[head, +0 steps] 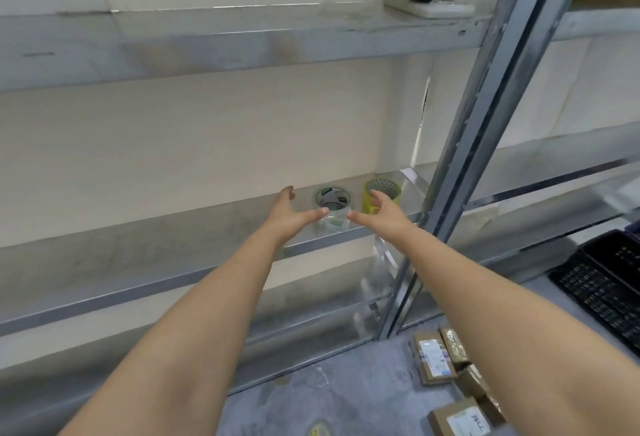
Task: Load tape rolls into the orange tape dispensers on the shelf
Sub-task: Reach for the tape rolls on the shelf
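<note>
A clear tape roll (333,205) with a white and green label stands on the grey metal shelf (138,248), near its right end. Right beside it, further right, is a yellow tape roll (382,190). My left hand (289,216) is open just left of the clear roll, thumb reaching toward its front. My right hand (382,212) is open just right of the clear roll, in front of the yellow roll and partly covering it. Neither hand holds anything. No orange tape dispenser is in view.
A slanted metal upright (491,96) borders the shelf on the right. On the upper shelf lies a white power strip (429,8) with a black plug. A black crate (609,283) sits at the right, and several small cardboard parcels (446,366) lie on the floor.
</note>
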`<state>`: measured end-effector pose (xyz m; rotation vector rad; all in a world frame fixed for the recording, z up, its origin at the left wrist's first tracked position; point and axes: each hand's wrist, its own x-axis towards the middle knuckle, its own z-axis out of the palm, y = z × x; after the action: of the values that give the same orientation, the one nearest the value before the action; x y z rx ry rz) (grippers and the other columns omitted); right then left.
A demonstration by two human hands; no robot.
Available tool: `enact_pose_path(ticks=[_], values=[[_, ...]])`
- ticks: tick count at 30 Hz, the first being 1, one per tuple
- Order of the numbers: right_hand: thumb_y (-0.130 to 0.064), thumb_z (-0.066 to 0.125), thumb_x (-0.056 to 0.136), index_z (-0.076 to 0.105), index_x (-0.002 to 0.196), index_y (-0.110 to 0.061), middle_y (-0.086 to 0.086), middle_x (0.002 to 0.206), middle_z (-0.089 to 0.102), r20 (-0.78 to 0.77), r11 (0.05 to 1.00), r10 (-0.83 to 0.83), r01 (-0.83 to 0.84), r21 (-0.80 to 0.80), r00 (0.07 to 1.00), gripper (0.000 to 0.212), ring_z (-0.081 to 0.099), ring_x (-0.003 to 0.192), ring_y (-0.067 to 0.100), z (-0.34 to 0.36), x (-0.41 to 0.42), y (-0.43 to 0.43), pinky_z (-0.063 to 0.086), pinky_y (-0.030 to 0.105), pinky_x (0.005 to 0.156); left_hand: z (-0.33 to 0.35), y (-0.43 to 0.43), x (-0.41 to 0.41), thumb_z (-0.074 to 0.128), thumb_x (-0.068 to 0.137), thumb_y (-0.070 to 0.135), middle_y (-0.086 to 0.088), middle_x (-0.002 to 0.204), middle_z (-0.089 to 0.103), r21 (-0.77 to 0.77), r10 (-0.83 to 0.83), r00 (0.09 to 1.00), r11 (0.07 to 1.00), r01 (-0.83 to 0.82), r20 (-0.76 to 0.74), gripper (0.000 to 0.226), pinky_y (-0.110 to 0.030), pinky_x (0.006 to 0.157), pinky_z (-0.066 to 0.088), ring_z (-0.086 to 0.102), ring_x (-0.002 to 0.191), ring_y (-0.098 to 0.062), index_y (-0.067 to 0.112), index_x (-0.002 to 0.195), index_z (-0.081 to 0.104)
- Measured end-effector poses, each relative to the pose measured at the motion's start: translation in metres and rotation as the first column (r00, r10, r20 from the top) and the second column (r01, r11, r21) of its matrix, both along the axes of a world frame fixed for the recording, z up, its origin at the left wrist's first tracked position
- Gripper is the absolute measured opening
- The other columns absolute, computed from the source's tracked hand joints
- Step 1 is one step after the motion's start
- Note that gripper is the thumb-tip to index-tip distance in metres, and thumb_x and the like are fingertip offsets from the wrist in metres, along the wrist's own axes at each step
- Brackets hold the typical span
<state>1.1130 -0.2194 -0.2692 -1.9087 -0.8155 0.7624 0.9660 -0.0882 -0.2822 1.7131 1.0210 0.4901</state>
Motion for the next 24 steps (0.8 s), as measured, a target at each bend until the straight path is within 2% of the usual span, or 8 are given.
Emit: enact_pose_path(ticks=[3,7,10,11,13,16,21,24], values=[[-0.033,0.074,0.076,0.017,0.147,-0.009,0.010,0.153,0.028,-0.026,0.999,-0.004,0.003,-0.034,1.000,0.094,0.030,0.140,0.023,-0.017,0.008,0.018,0.030,0.031,0.107,-0.016,0.017,0.013,0.080,0.066,0.042,-0.004,0.147,0.036,-0.026,0.001,0.999,1.000,-0.002,-0.038,0.103,-0.027,0.097,0.033,0.036,0.134,-0.021,0.014,0.146,0.021],[-0.032,0.076,0.074,0.017,0.146,-0.008,0.011,0.153,0.028,-0.030,0.998,0.006,-0.008,-0.067,1.000,0.096,0.030,0.139,0.022,-0.037,0.010,0.035,0.030,0.028,0.106,-0.037,0.026,0.029,0.081,0.067,0.036,-0.005,0.147,0.037,-0.067,0.009,0.997,0.998,-0.014,-0.071,0.099,-0.023,0.085,0.039,0.038,0.132,-0.020,0.014,0.145,0.023],[-0.025,0.079,0.071,0.026,0.142,-0.005,0.012,0.146,0.038,-0.015,1.000,0.010,-0.010,-0.020,1.000,0.091,0.040,0.124,0.013,-0.045,0.014,0.048,0.032,0.009,0.092,-0.052,0.030,0.042,0.081,0.068,0.029,-0.008,0.147,0.037,-0.072,0.032,0.994,0.997,-0.040,-0.101,0.097,-0.030,0.100,0.037,0.036,0.134,-0.022,0.012,0.145,0.024],[-0.023,0.080,0.070,0.026,0.142,-0.004,0.012,0.146,0.039,-0.010,1.000,0.008,-0.008,-0.008,1.000,0.091,0.040,0.123,0.013,-0.048,0.017,0.053,0.033,0.009,0.093,-0.055,0.031,0.047,0.081,0.069,0.028,-0.008,0.146,0.037,-0.069,0.046,0.993,0.996,-0.054,-0.108,0.095,-0.032,0.103,0.037,0.037,0.133,-0.022,0.012,0.144,0.024],[-0.025,0.080,0.070,0.021,0.144,-0.004,0.013,0.149,0.034,-0.013,1.000,0.007,-0.007,-0.019,1.000,0.097,0.036,0.133,0.020,-0.054,0.022,0.063,0.031,0.022,0.107,-0.062,0.035,0.052,0.079,0.071,0.026,-0.009,0.147,0.037,-0.076,0.087,0.990,0.993,-0.095,-0.110,0.093,-0.035,0.104,0.039,0.039,0.132,-0.024,0.011,0.144,0.025],[-0.024,0.080,0.069,0.014,0.145,-0.004,0.013,0.151,0.029,-0.042,0.999,0.026,-0.028,-0.039,0.999,0.103,0.030,0.139,0.024,-0.060,0.028,0.073,0.028,0.034,0.114,-0.067,0.037,0.056,0.078,0.072,0.027,-0.010,0.150,0.034,-0.126,0.120,0.989,0.983,-0.130,-0.085,0.094,-0.035,0.104,0.039,0.042,0.132,-0.027,0.010,0.145,0.022],[-0.016,0.081,0.068,0.012,0.146,-0.002,0.013,0.147,0.035,0.011,0.991,0.110,-0.109,-0.082,0.994,0.105,0.034,0.136,0.023,-0.064,0.042,0.084,0.030,0.027,0.110,-0.067,0.039,0.065,0.079,0.072,0.030,-0.010,0.152,0.033,-0.134,0.073,0.992,0.987,-0.087,-0.104,0.098,-0.032,0.108,0.035,0.038,0.136,-0.024,0.010,0.147,0.019],[-0.014,0.082,0.064,0.027,0.138,-0.001,0.014,0.136,0.047,0.051,0.985,0.160,-0.156,-0.069,0.986,0.093,0.046,0.127,0.026,-0.066,0.047,0.090,0.039,0.036,0.107,-0.064,0.036,0.073,0.080,0.070,0.027,-0.006,0.135,0.053,-0.111,0.059,0.995,0.992,-0.067,-0.077,0.081,-0.026,0.096,0.043,0.052,0.123,-0.022,0.011,0.137,0.039]])
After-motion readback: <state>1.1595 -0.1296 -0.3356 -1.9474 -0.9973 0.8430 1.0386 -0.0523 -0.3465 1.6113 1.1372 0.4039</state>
